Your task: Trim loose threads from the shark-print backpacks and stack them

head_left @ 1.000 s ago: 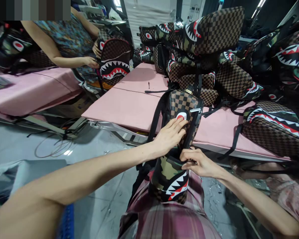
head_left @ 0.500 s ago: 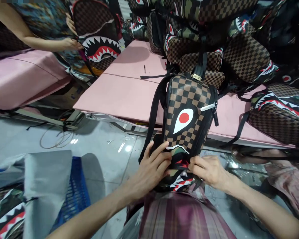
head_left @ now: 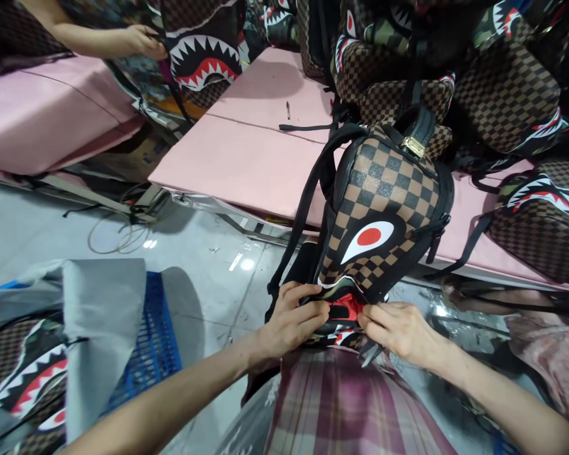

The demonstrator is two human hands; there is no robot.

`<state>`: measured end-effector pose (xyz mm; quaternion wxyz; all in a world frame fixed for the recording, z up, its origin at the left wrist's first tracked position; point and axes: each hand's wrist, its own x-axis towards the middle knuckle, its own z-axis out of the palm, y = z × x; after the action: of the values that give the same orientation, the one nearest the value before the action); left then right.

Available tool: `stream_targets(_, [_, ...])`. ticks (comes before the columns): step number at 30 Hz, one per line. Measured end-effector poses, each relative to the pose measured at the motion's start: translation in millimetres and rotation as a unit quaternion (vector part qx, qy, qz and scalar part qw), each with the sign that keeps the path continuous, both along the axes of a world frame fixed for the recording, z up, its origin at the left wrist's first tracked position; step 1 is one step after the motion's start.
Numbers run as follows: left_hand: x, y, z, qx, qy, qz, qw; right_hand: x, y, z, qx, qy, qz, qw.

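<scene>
We see the pink table (head_left: pixel 237 151) at eleven o'clock and the checkered backpack (head_left: pixel 379 215) at three, its base by our lap (head_left: pixel 346 398). Its front pocket (head_left: pixel 339 337), toward five, gapes on red lining (head_left: pixel 358 306); we judge the opening done, the closing undone. Our left hand (head_left: pixel 291 319), at six, grasps the pocket's left edge; our right hand (head_left: pixel 401 328), at four, pinches its right end; whether it holds the grey strip (head_left: pixel 370 355) below, we cannot tell.

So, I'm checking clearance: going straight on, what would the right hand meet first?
The right hand would likely meet the red pocket lining of the checkered backpack first; depth is unclear.
</scene>
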<state>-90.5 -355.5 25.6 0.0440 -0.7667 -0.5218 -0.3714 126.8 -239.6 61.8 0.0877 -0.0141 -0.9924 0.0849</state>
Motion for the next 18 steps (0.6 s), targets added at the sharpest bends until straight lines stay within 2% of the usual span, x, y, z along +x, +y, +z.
stream_targets(6, [-10,2,8.5,-0.135,-0.051,-0.071,0.987,-2,-1,0.8,-0.002,0.013,0.007,1.000])
stream_targets(10, [-14,4,15.6,-0.156,-0.055,-0.075,0.983,-6,0,3.3,0.000,0.020,-0.009,1.000])
stream_targets(12, [-14,8,19.5,-0.136,-0.059,-0.046,0.988,-12,3,9.1,-0.031,0.036,-0.018,0.999])
stream_targets(14, [-16,15,22.4,-0.099,-0.072,0.000,0.992,-19,13,15.1,-0.107,0.090,-0.039,0.989])
stream_targets(15, [-20,20,22.7,-0.077,-0.089,0.037,0.992,-21,20,16.4,-0.154,0.138,-0.072,0.976])
stream_targets(16, [-27,26,21.6,-0.055,-0.117,0.087,0.988,-22,30,15.4,-0.198,0.194,-0.123,0.953])
stream_targets(18, [-49,37,14.4,-0.038,-0.204,0.207,0.956,-21,55,4.6,-0.263,0.297,-0.258,0.881])
